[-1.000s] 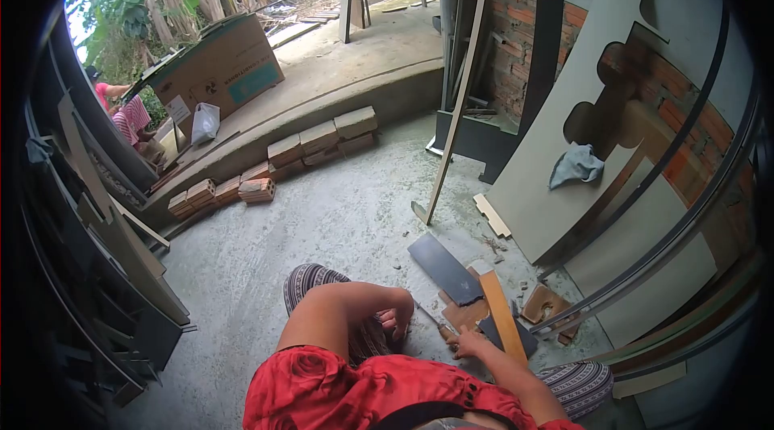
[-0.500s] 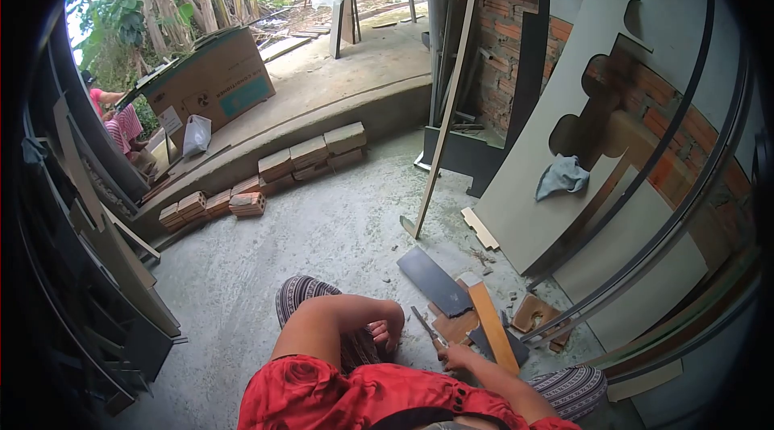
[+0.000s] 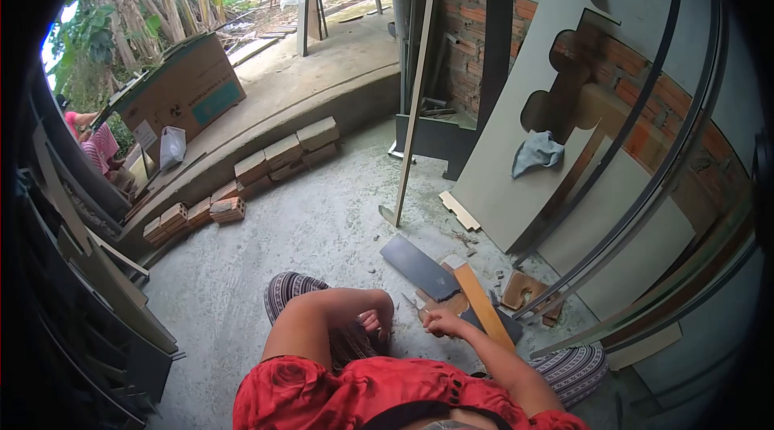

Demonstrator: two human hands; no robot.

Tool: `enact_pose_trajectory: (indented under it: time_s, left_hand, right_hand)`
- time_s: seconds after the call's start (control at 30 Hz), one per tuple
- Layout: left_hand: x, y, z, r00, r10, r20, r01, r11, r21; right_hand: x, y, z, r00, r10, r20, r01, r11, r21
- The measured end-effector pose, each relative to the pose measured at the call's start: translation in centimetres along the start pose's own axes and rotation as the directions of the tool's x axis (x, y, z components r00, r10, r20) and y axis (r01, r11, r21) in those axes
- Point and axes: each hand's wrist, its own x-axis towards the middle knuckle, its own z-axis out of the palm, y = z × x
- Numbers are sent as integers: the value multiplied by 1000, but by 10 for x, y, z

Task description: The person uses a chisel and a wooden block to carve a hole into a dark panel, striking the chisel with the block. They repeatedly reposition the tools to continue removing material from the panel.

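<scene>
My right hand [image 3: 442,323] is closed around a slim, knife-like metal tool [image 3: 416,306], whose thin end points up and left above the floor. Its exact kind is too small to tell. Close by, my left hand [image 3: 376,323] rests against my knee with its fingers curled; whether anything is inside them is hidden. Just beyond the right hand lie a dark grey board [image 3: 421,267] with a ragged end and a yellow-brown wooden strip [image 3: 484,306], which slants across other board pieces.
A broken brown piece [image 3: 522,291] lies at the right. Large cut panels [image 3: 516,116] with a blue-grey cloth [image 3: 538,153] lean on the wall. Bricks [image 3: 282,154] line the step, a cardboard box [image 3: 184,91] stands above it. Another person [image 3: 101,144] is far left.
My right hand has lifted the tool up and left from beside the boards, nearer my left hand. The whole view has shifted slightly.
</scene>
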Motion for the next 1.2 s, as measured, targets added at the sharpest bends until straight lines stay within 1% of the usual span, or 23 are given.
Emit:
enact_pose_trajectory:
  time_s: [0.03, 0.17, 0.23, 0.3, 0.33, 0.37, 0.43, 0.5, 0.53, 0.57, 0.6, 0.63, 0.7, 0.77, 0.83, 0.87, 0.9, 0.97, 1.0, 1.03, 1.1, 1.13, 1.2]
  left_hand:
    - [0, 2, 1, 1000, 3, 0, -3, 1000, -2]
    - [3, 12, 17, 1000, 28, 14, -28, 999, -19]
    - [11, 23, 18, 998, 47, 36, -46, 999, -13]
    - [10, 27, 9, 991, 65, -113, -81, 986, -144]
    - [15, 21, 2, 963, 189, -194, -237, 934, -266]
    - [18, 14, -4, 898, 305, -318, -426, 788, -444]
    - [2, 19, -13, 775, 322, -544, -622, 545, -562]
    - [5, 22, -19, 614, 302, -729, -789, 214, -576]
    - [14, 28, -26, 554, 274, -787, -828, 285, -483]
    - [23, 31, -29, 550, 269, -790, -830, 278, -484]
    - [17, 37, -28, 573, 166, -803, -817, 187, -545]
    - [12, 43, -28, 598, 62, -799, -800, 87, -593]
    - [15, 49, -37, 565, 73, -822, -825, 54, -563]
    - [20, 60, -44, 480, -5, -877, -864, -175, -472]
    - [30, 87, -43, 450, -132, -883, -879, 111, -464]
    - [31, 99, -36, 339, -89, -937, -823, 455, -341]
    - [65, 108, -35, 114, 31, -993, -746, 662, -65]
    - [62, 134, -15, 215, 227, -950, -648, 761, 35]
    - [83, 142, -11, 100, 334, -937, -521, 820, 237]
    - [57, 152, -1, 165, 392, -905, -397, 866, 303]
    - [53, 161, -2, 152, 529, -835, -271, 834, 480]
    - [57, 164, -3, 119, 583, -804, -217, 805, 552]
    - [61, 170, -10, 175, 604, -778, -135, 797, 589]
  right_hand:
    - [2, -4, -3, 995, -45, -84, 60, 978, 197]
    - [-48, -61, -38, 971, 13, -240, 114, 855, 507]
    - [-62, -72, -51, 938, -31, -346, 217, 828, 516]
    - [-69, -72, -59, 921, -48, -387, 241, 851, 467]
    - [-73, -68, -61, 903, -86, -420, 272, 873, 405]
    - [-76, -62, -58, 898, -78, -433, 273, 870, 410]
    - [-74, -48, -48, 888, -31, -460, 276, 834, 477]
    - [-71, -38, -36, 880, -54, -471, 292, 844, 449]
    - [-70, -38, -30, 869, -17, -494, 315, 789, 527]
    - [-70, -38, -28, 860, 23, -510, 336, 728, 598]
    - [-73, -44, -30, 863, 19, -505, 331, 733, 594]
    - [-78, -49, -33, 841, 24, -540, 391, 663, 638]
    - [-87, -60, -46, 811, 19, -585, 474, 564, 676]
    - [-98, -73, -61, 771, 5, -637, 518, 577, 632]
    - [-115, -95, -70, 730, -32, -683, 560, 602, 569]
    - [-126, -110, -71, 725, -92, -683, 588, 599, 544]
    - [-141, -124, -73, 709, -133, -693, 617, 593, 517]
    - [-173, -142, -74, 691, -168, -703, 656, 554, 512]
    - [-187, -142, -75, 679, -178, -712, 671, 546, 503]
    - [-200, -138, -77, 668, -190, -719, 684, 539, 492]
    - [-224, -124, -77, 642, -150, -752, 678, 569, 465]
    - [-232, -115, -76, 626, -69, -777, 653, 590, 474]
    - [-237, -96, -81, 613, 4, -790, 633, 596, 494]
